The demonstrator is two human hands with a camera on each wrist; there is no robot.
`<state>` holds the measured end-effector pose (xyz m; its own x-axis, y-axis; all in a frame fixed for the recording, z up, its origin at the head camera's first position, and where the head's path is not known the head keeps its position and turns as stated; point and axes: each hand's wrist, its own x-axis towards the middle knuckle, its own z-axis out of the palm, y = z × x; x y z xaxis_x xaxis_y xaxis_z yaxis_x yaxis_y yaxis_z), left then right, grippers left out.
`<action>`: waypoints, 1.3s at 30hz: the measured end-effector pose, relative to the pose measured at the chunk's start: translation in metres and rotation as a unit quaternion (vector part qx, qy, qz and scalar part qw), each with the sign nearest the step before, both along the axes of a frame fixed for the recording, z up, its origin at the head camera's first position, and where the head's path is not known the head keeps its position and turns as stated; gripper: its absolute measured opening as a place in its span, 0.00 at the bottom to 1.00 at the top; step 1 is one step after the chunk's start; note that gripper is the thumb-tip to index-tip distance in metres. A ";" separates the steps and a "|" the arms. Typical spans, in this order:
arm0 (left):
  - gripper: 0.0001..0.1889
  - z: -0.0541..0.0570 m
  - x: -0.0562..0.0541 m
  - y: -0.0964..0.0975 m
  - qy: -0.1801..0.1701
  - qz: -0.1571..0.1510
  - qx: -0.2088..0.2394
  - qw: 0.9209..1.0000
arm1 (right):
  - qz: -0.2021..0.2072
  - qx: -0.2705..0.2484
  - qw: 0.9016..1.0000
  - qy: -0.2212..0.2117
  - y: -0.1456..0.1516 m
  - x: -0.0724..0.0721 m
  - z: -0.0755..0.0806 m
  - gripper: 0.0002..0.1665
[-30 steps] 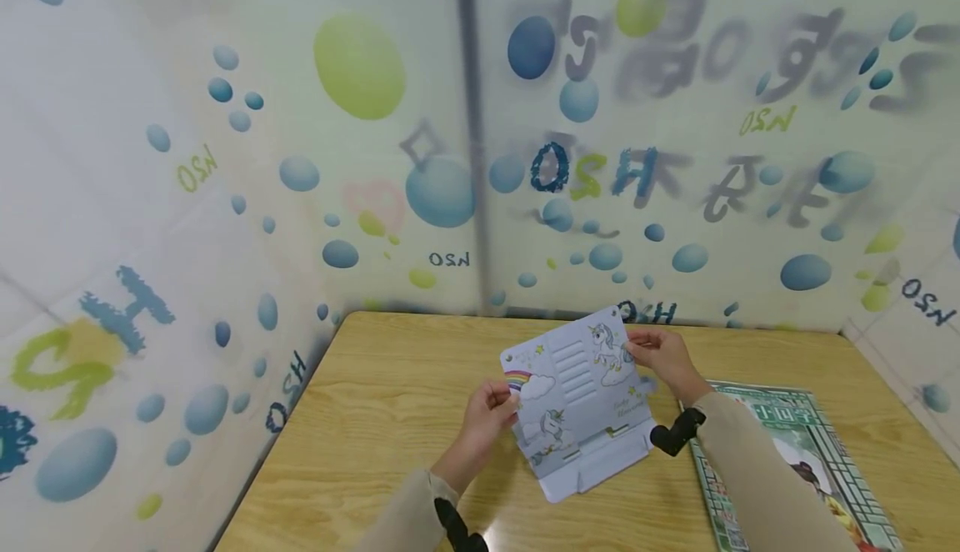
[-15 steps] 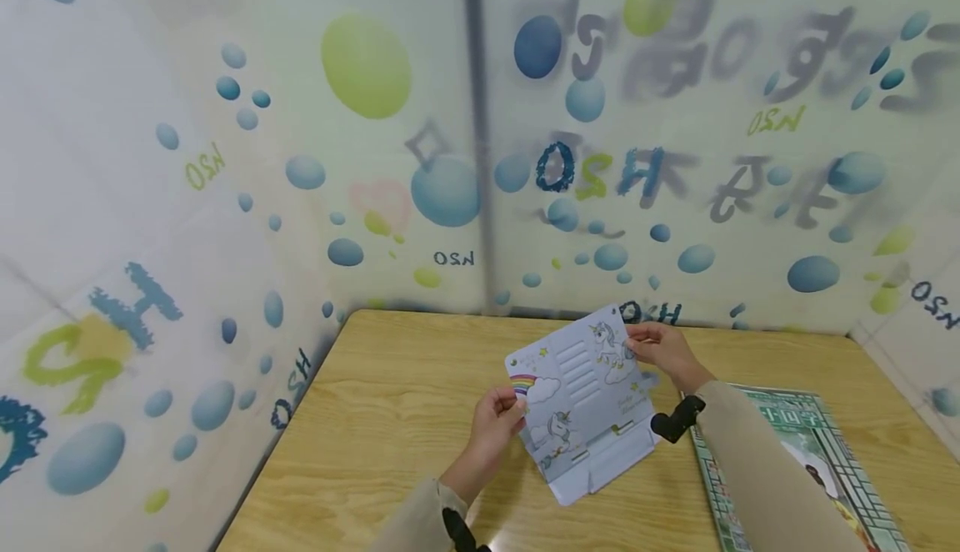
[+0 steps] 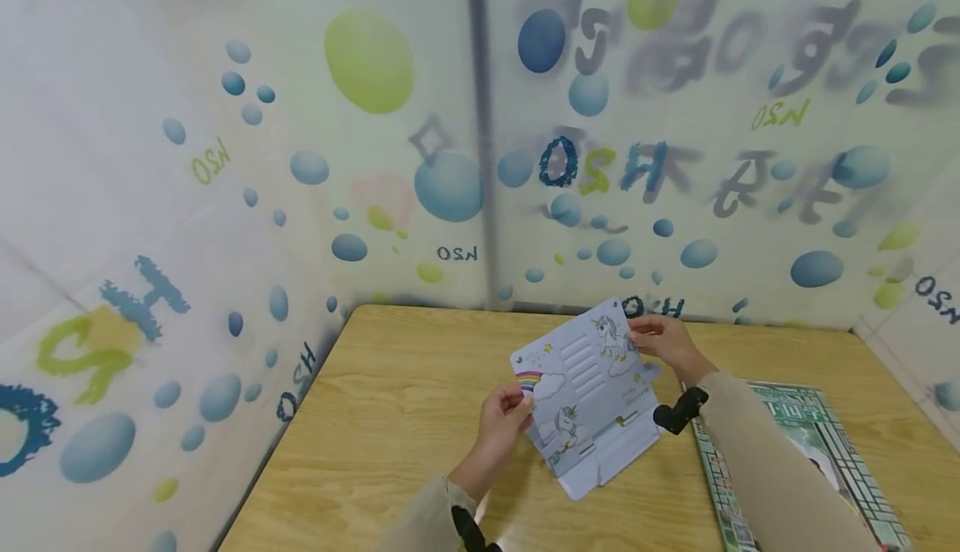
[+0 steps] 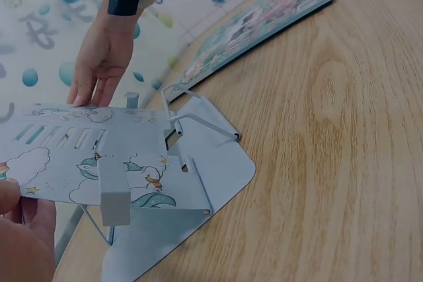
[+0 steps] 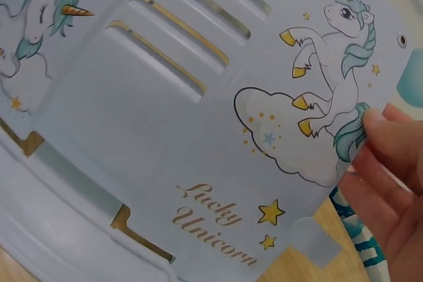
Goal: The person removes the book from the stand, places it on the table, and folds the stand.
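Note:
A white book stand point(image 3: 592, 393) printed with unicorns, a rainbow and stars stands tilted on the wooden table. My left hand point(image 3: 498, 431) pinches the left edge of its panel by the rainbow. On the opposite side, my right hand point(image 3: 670, 348) holds the panel's edge between thumb and fingers, beside the upper unicorn. The right wrist view shows the right thumb point(image 5: 390, 130) on the printed face and fingers behind the edge. Wire supports point(image 4: 205, 123) join the panel to a flat base plate point(image 4: 221, 146) on the table in the left wrist view.
A large book point(image 3: 813, 452) with a green, picture-covered front lies on the table at the right, partly hidden by the right sleeve point(image 3: 765, 460). Behind the wooden table point(image 3: 375, 402) hangs a pale curtain-like wall point(image 3: 420, 118) with blue and green dots.
The head view has shifted slightly, so everything appears a little farther right. Both hands keep their grip on the book stand, which shows no clear movement over the table.

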<state>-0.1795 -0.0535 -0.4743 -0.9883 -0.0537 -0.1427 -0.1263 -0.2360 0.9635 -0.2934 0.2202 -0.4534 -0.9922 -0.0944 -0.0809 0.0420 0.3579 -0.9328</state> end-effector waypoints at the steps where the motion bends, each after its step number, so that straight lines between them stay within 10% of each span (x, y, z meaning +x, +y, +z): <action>1: 0.07 0.000 0.000 0.000 -0.002 0.000 0.001 1.000 | 0.001 0.007 1.000 0.005 0.000 0.002 0.001 0.23; 15: 0.08 -0.002 -0.002 -0.001 0.001 -0.004 0.008 1.000 | 0.011 0.001 1.000 -0.004 0.022 0.046 0.005 0.26; 27: 0.08 -0.003 -0.004 -0.002 -0.007 -0.001 0.000 1.000 | 0.031 -0.042 0.998 -0.048 0.014 0.105 -0.022 0.25; 39: 0.06 -0.004 -0.001 0.000 -0.002 0.002 0.006 1.000 | -0.022 -0.117 0.993 -0.003 -0.016 0.126 -0.055 0.19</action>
<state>-0.1809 -0.0535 -0.4787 -0.9875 -0.0567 -0.1468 -0.1285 -0.2481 0.9602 -0.1677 0.2045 -0.5082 -0.9953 -0.0683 -0.0685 0.0593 0.1281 -0.9900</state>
